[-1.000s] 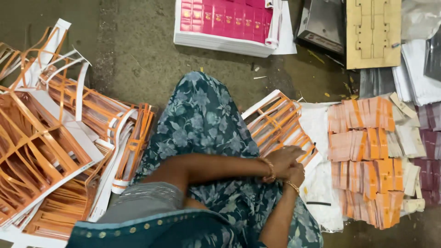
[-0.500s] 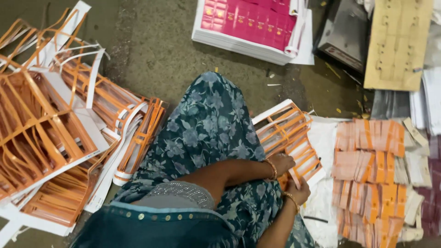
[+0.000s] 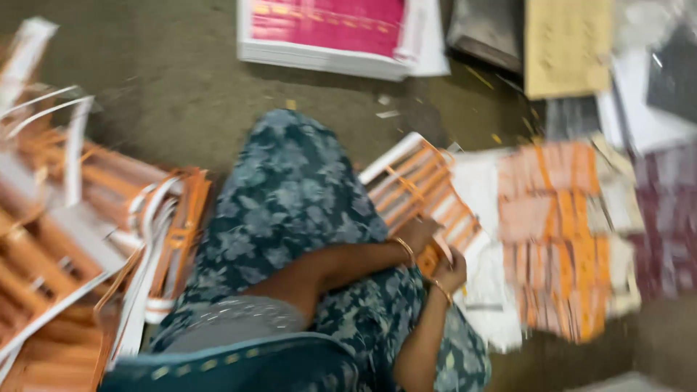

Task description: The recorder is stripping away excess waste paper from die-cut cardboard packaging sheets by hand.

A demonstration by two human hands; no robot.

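Sitting on the bare floor [image 3: 167, 87] with your knee in the blue floral cloth [image 3: 298, 203] raised before you, you have the larger stock ranged around: a heap of orange-and-white die-cut waste frames [image 3: 80, 239] on your left, a pink printed stack [image 3: 327, 29] ahead, and rows of punched orange pieces [image 3: 566, 232] on white sheets to your right. Smaller and nearer, an orange die-cut sheet [image 3: 417, 185] leans against your knee, touching both hands. Judged from this, the step in hand is stripping pieces out of that sheet; the next move would call for a firm pinch at one piece and a steady brace on the frame beside it. Your left hand [image 3: 421, 236] crosses over the knee and rests closed on the sheet's lower edge, while your right hand [image 3: 450, 272] sits just below it, fingers curled about a small orange piece [image 3: 433, 258] (motion blur hides the exact finger placement). That piece lies between the two hands, at the sheet's near corner.
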